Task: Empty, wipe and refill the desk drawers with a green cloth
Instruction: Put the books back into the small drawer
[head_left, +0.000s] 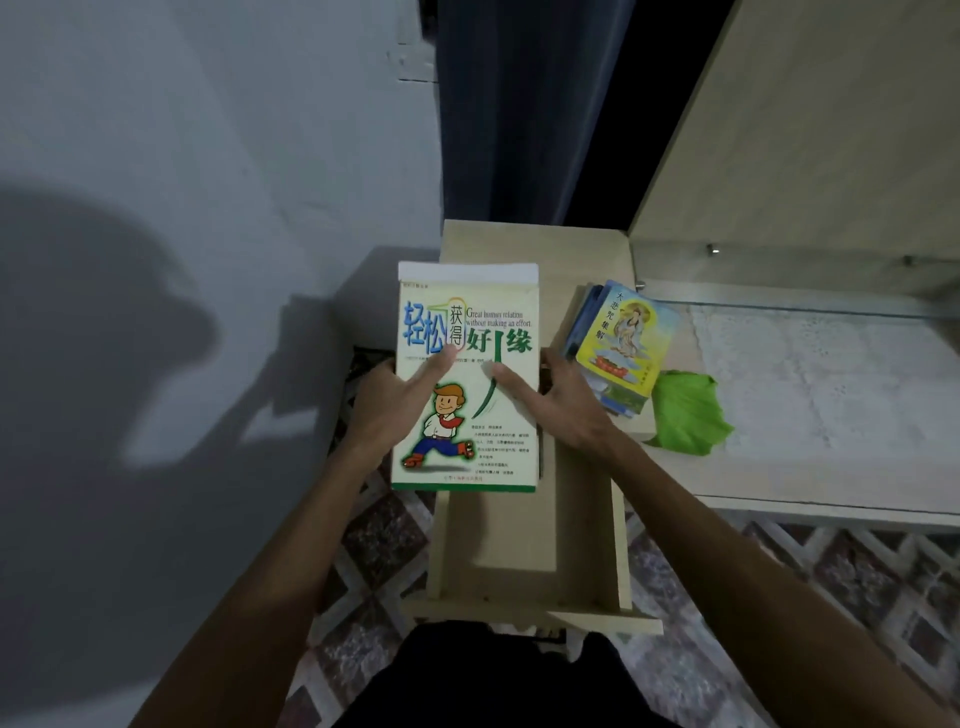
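Open drawer (524, 545) below — both hands grip book (467, 374).

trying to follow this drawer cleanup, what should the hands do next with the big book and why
Probably lower the book into the open drawer: both the left hand and right hand hold it right above the bare drawer bottom, and the green cloth lies set aside on the desk.

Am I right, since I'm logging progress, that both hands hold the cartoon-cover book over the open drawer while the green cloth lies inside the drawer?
Not quite. The head view shows the green cloth on the desk top, right of the small yellow booklet, not inside the drawer. The rest stands: left hand and right hand hold the cartoon-cover book over it.
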